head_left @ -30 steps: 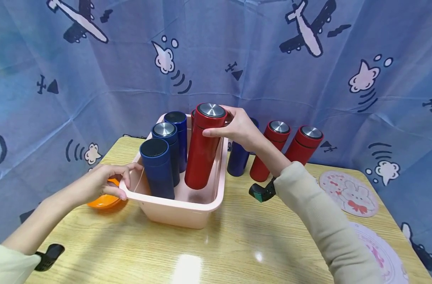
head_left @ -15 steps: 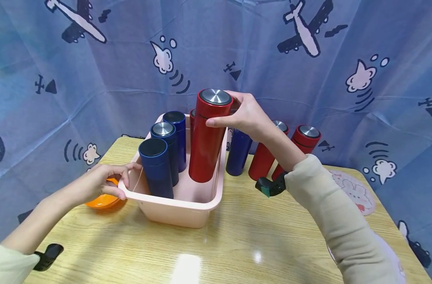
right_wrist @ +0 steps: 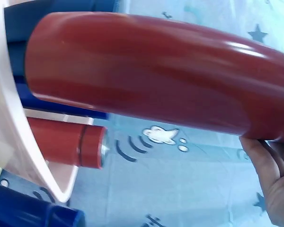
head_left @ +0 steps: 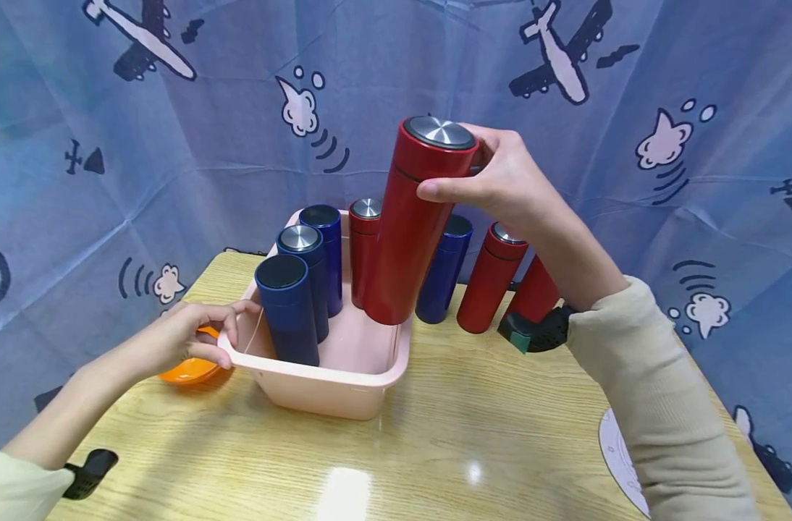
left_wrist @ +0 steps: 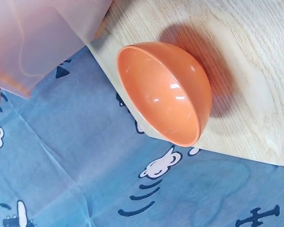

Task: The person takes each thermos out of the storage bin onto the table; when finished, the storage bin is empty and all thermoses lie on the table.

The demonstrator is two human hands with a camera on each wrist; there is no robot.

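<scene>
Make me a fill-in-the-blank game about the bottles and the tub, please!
1. The bottle held in the right hand is coloured ____.
2. Inside the tub, the number of blue bottles is ____.
3. The hand gripping the tub's rim is the person's ____ one.
4. The bowl on the table is coloured ____.

Missing words: red, three, left, orange.
</scene>
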